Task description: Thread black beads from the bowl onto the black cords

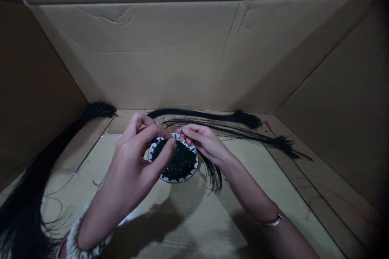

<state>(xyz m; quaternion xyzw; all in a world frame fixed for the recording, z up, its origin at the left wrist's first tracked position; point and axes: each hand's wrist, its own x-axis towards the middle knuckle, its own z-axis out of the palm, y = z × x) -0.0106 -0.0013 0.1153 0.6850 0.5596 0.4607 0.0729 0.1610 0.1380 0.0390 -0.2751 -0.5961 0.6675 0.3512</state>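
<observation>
Black strand (pixel 180 137) pinched; left hand (pixel 130 166) arched, right hand (pixel 209 143) angled inward.

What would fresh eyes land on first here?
Likely the white plate with dark marks on its rim, heaped with tiny black pieces, center frame under the fingertips of the left hand and right hand. Next, the thick black bundle of strands sweeping down the left side. Then the tall cardboard walls enclosing the work surface.
</observation>
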